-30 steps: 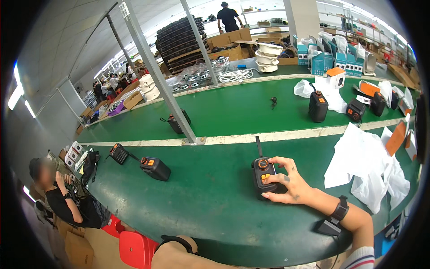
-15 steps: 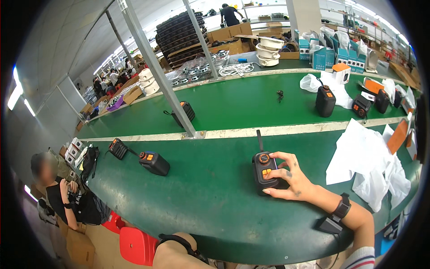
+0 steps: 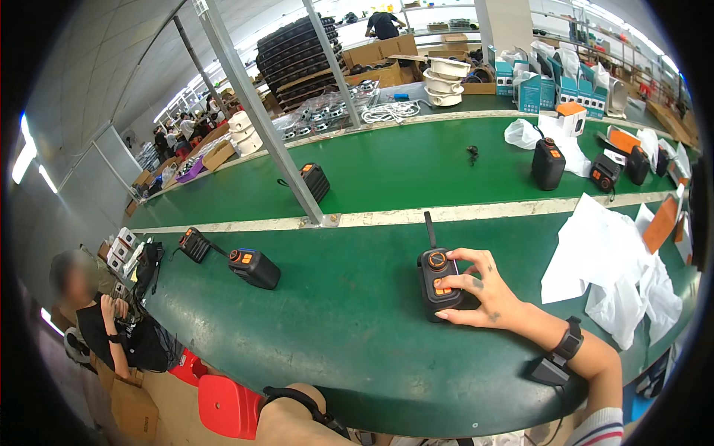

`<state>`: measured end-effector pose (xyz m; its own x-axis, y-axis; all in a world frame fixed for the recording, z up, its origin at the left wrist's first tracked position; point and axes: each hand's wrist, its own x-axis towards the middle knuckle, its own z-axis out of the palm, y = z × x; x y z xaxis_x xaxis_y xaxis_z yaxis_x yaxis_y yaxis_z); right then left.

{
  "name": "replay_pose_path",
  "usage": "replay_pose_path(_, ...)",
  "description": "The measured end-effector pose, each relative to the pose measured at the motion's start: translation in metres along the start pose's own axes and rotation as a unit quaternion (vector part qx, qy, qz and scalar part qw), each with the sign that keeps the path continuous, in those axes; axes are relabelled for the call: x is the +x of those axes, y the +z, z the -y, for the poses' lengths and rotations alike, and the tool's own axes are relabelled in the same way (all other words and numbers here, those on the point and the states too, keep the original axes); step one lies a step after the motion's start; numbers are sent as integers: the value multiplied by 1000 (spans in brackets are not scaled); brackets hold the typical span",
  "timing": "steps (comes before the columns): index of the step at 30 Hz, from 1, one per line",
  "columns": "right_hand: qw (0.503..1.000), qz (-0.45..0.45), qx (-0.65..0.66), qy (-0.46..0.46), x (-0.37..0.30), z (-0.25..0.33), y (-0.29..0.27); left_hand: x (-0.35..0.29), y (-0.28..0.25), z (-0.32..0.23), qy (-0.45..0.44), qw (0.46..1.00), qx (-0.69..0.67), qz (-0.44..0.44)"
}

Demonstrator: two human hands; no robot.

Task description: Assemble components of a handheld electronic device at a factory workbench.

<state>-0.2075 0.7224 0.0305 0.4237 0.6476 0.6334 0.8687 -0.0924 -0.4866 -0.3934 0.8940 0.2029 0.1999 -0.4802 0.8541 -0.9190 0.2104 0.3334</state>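
Note:
My right hand (image 3: 487, 297) grips a small black portable speaker (image 3: 430, 286) on the near green work surface. One fingertip rests beside its round orange-ringed knob, another on the orange buttons, and the thumb lies at its lower edge. From the far end of the speaker, a black strap (image 3: 430, 229) sticks out. My left hand is out of view. To the left lie two more such speakers, one with its orange top facing up (image 3: 255, 269) and one showing a ribbed side (image 3: 195, 245). A black cable box (image 3: 549, 372) hangs by my right wrist.
White plastic bags (image 3: 599, 267) cover the right of the surface. Behind a pale divider, a green belt (image 3: 401, 171) carries speakers (image 3: 549, 165) and a small black cable (image 3: 472, 154). A metal post (image 3: 260, 111) rises at the divider. A person (image 3: 111, 320) sits at left near red stools (image 3: 229, 407).
Speakers and the cable on the far belt have shifted a little to the right. My fingertip on the orange buttons has moved slightly up; the gripped speaker has stayed nearly in place.

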Motion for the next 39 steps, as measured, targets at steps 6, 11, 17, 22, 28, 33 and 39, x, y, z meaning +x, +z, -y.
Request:
replay_pose_path(6, 1000, -1, 5, 2, 2, 3, -3, 1, 7, -2, -7, 999, 27, -35)
replay_pose_path(11, 1000, -4, -3, 1, 4, 4, -3, -9, 16, 7, 64, 992, 58, -89)
replay_pose_path(17, 1000, -15, -9, -6, 0, 1, 2, 1, 5, 2, -1, 1000, 14, -25)
replay_pose_path(22, 999, -45, -7, -22, -3, -4, 1, -7, 12, -3, -56, 997, 30, -43)
replay_pose_path(28, 997, -46, -53, -40, -4, -3, 2, -3, 15, 11, 66, 993, 45, -91)
replay_pose_path(33, 995, -56, -64, -54, -10, -9, 2, 2, 6, 12, 14, 1000, -10, -17)
replay_pose_path(39, 995, -56, -64, -53, -7, -5, 0, 0, 21, 18, 60, 992, 39, -99)
